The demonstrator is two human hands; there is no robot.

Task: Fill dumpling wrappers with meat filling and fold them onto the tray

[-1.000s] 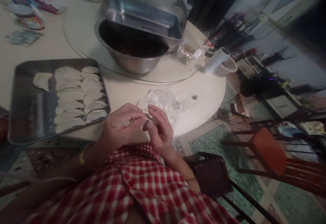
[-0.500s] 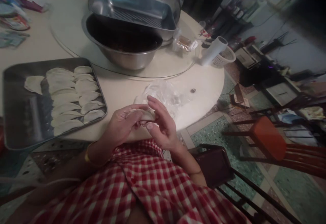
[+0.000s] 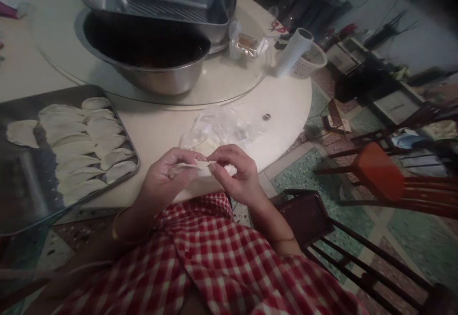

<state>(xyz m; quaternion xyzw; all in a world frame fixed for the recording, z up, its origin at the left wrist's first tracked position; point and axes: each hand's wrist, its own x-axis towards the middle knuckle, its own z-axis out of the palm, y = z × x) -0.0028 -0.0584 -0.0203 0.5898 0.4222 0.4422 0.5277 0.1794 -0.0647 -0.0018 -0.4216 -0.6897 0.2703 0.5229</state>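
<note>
A pale folded dumpling [image 3: 195, 166] sits between both hands at the table's near edge. My left hand [image 3: 166, 177] cups it from below, fingers curled around it. My right hand [image 3: 238, 174] pinches its top seam with thumb and forefinger. Just behind the hands lies a crumpled clear plastic bag [image 3: 222, 129] with wrappers in it. To the left, a metal tray [image 3: 21, 186] holds several finished dumplings [image 3: 89, 148] in rows.
A large steel bowl [image 3: 157, 74] with dark filling stands on the glass turntable [image 3: 229, 86], a steel pan [image 3: 157, 0] resting above it. A white roll [image 3: 291, 52] and small basket [image 3: 313, 59] sit far right. Dark chairs [image 3: 311, 229] and an orange stool [image 3: 379, 172] stand beside the table.
The view has shifted right and closer. My right hand has gone from supporting the dumpling's side to pinching its top seam; the left hand keeps holding it.
</note>
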